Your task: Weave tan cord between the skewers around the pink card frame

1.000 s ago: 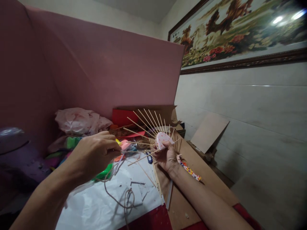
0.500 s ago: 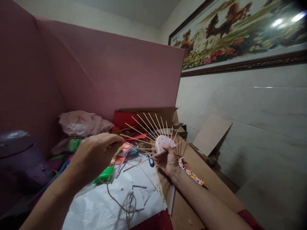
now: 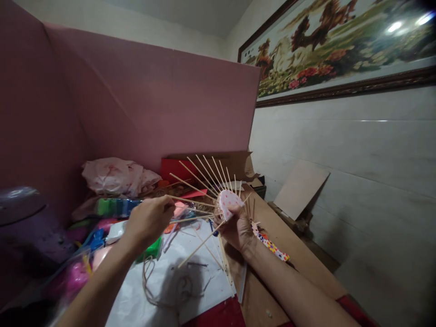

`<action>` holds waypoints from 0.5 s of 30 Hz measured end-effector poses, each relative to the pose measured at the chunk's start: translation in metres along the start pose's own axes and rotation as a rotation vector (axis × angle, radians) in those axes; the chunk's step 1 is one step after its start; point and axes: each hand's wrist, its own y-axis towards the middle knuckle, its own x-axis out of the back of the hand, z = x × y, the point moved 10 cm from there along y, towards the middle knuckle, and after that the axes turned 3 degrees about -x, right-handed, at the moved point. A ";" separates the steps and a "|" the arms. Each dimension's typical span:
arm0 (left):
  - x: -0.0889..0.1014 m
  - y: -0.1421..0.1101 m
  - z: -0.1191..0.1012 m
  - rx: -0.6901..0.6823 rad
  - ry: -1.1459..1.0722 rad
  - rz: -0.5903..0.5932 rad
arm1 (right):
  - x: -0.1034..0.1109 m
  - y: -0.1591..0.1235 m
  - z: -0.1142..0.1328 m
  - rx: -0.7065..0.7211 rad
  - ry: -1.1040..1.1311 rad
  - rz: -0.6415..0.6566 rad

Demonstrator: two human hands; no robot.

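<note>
My right hand [image 3: 236, 227] is closed on a pale pink, red-spotted rounded piece [image 3: 229, 203], thumb on its face. Thin wooden sticks [image 3: 200, 176] fan out from its edge, upward and to the left. Left of the fan, my left hand [image 3: 155, 218] is closed in a pinch near the stick ends. From under that hand a length of brown twine [image 3: 147, 290] hangs in loops over white paper. Its path between my fingers and the sticks is hard to make out.
White paper [image 3: 136, 309] covers part of the brown table [image 3: 272, 281]. Loose sticks [image 3: 225, 261] and a flowered strip [image 3: 272, 247] lie near my right arm. Colourful packets [image 3: 116, 208] and a pink bag [image 3: 117, 175] crowd the left, against a pink panel [image 3: 163, 100].
My left hand has moved slightly down, and the twine below it has swung left. The spotted piece with its sticks has shifted a little left and turned slightly.
</note>
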 end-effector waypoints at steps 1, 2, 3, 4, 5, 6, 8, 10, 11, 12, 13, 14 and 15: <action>-0.012 0.002 0.001 0.012 -0.006 0.024 | -0.002 -0.002 -0.004 -0.031 -0.009 0.010; -0.024 0.003 0.001 0.017 -0.035 0.042 | -0.005 -0.004 -0.010 -0.069 -0.025 0.025; -0.035 0.004 0.001 0.020 -0.058 0.047 | -0.008 -0.006 -0.016 -0.113 -0.047 0.045; -0.046 0.004 0.000 0.025 -0.072 0.062 | -0.012 -0.009 -0.024 -0.162 -0.070 0.071; -0.058 0.004 -0.001 0.021 -0.092 0.074 | -0.015 -0.012 -0.031 -0.208 -0.089 0.098; -0.066 0.004 -0.003 0.019 -0.112 0.066 | -0.018 -0.014 -0.037 -0.248 -0.101 0.121; -0.083 0.002 -0.005 0.036 -0.166 0.072 | -0.021 -0.017 -0.047 -0.303 -0.092 0.141; -0.095 0.001 -0.006 0.052 -0.195 0.094 | -0.020 -0.017 -0.049 -0.306 -0.054 0.129; -0.099 0.000 -0.007 0.062 -0.202 0.101 | -0.019 -0.017 -0.048 -0.296 -0.035 0.118; -0.101 0.000 -0.007 0.068 -0.205 0.102 | -0.017 -0.016 -0.047 -0.287 -0.018 0.106; -0.102 -0.001 -0.007 0.073 -0.205 0.097 | -0.016 -0.015 -0.046 -0.279 -0.006 0.095; -0.102 -0.001 -0.007 0.076 -0.199 0.087 | -0.015 -0.014 -0.045 -0.271 0.002 0.084; -0.101 -0.002 -0.008 0.080 -0.190 0.068 | -0.014 -0.014 -0.044 -0.263 0.008 0.069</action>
